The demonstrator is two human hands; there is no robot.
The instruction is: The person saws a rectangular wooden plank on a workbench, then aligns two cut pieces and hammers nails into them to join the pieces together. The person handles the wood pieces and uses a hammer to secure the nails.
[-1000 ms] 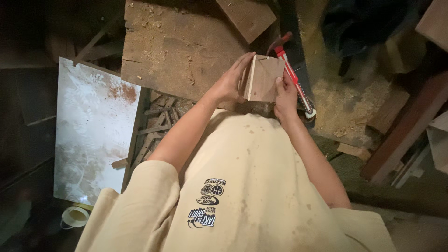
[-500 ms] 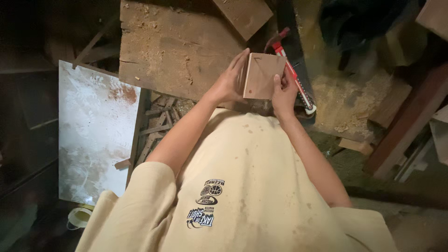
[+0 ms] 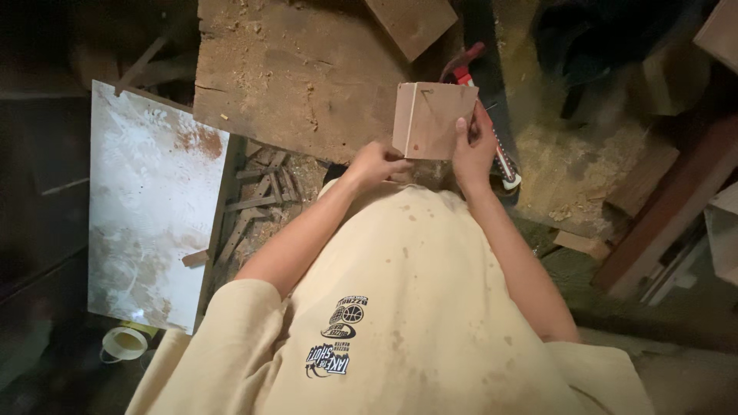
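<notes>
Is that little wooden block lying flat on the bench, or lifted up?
Lifted up. The small wooden block is in the air above the sawdusty bench, gripped by the right hand; the left hand sits just below its corner.

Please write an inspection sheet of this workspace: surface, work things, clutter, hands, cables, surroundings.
Surface: rough wooden slab, dusted with sawdust.
Work things: small square wooden block, held upright above the slab's near edge.
Clutter: red-handled hand saw behind the block; wood offcut; scrap sticks below.
Hands: left hand at the block's lower left corner; right hand grips its right edge, fingers on the face.
Cables: nothing seen.
Surroundings: stained white panel on the left; tape roll; timber planks on the right.
</notes>
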